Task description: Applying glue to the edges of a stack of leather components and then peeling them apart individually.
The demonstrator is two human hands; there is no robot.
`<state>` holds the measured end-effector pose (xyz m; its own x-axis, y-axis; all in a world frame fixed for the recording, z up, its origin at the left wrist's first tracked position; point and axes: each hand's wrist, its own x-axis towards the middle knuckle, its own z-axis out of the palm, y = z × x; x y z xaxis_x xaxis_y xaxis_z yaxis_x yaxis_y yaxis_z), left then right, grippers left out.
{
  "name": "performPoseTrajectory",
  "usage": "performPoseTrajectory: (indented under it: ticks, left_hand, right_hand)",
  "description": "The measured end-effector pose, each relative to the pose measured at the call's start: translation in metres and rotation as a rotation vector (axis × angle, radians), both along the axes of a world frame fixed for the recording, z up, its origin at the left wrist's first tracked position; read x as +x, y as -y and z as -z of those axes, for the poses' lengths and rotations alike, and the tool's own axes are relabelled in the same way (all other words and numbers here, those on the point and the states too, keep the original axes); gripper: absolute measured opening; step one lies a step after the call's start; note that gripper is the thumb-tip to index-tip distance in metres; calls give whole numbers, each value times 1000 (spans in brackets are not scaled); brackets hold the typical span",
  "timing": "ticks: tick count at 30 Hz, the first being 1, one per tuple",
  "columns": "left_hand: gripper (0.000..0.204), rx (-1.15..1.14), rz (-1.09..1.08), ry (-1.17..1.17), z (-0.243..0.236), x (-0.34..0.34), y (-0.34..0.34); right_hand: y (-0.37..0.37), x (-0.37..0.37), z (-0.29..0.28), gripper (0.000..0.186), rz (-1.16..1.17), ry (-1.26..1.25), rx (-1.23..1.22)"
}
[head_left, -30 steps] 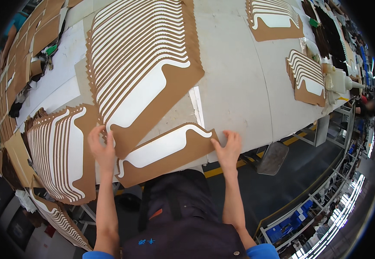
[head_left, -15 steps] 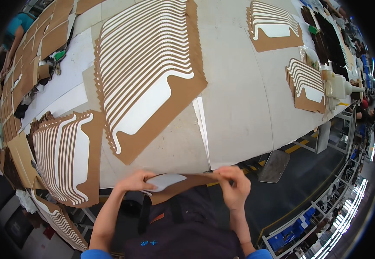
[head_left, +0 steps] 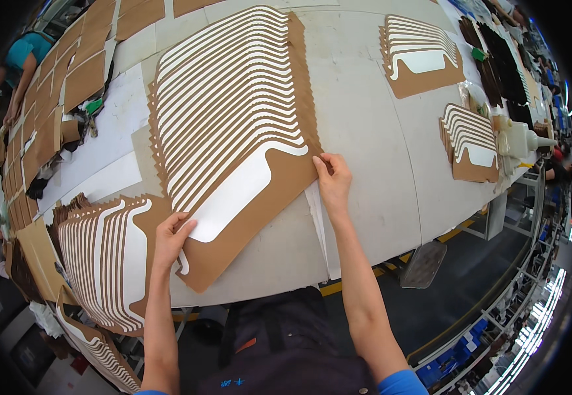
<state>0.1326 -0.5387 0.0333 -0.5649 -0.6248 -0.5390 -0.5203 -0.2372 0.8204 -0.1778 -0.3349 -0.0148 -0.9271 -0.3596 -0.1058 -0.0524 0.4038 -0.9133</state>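
A brown sheet with a white wavy-edged patch (head_left: 236,194) lies at the near end of a large fanned stack of like pieces (head_left: 226,85). On its left side, my left hand (head_left: 171,238) pinches the edge between thumb and fingers, beside the white patch. At the far right corner of the same sheet, my right hand (head_left: 334,183) is closed in a pinch. The sheet's near corner points toward me, and its patch faces up. Overlapping layers show as white and brown stripes behind it.
A second fanned stack (head_left: 105,257) stands to the left, close to my left forearm. Two smaller stacks, one far right (head_left: 424,62) and one nearer (head_left: 473,148), sit by a white nozzle bottle (head_left: 519,139). Another person's arm (head_left: 23,82) reaches over brown panels at far left.
Both hands have moved forward from my waist, carrying the brown sheet onto the near end of the large stack. The patch, seen edge-on and bent before, now lies face up.
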Motion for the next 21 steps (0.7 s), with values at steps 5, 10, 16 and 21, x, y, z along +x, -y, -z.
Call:
performPoseTrajectory:
  ticks: [5, 10, 16, 21]
  left_hand:
    - [26, -52, 4, 59, 22, 7, -4]
    - [26, -117, -3, 80, 28, 5, -6]
    - [23, -122, -20, 73, 35, 6, -6]
    - [23, -143, -31, 80, 37, 5, -7]
  right_hand:
    - [5, -3, 8, 12, -28, -125, 75]
    - [5, -3, 8, 10, -32, -141, 75]
    - [5, -4, 10, 10, -29, -175, 116]
    - [7, -5, 10, 11, -26, -184, 162]
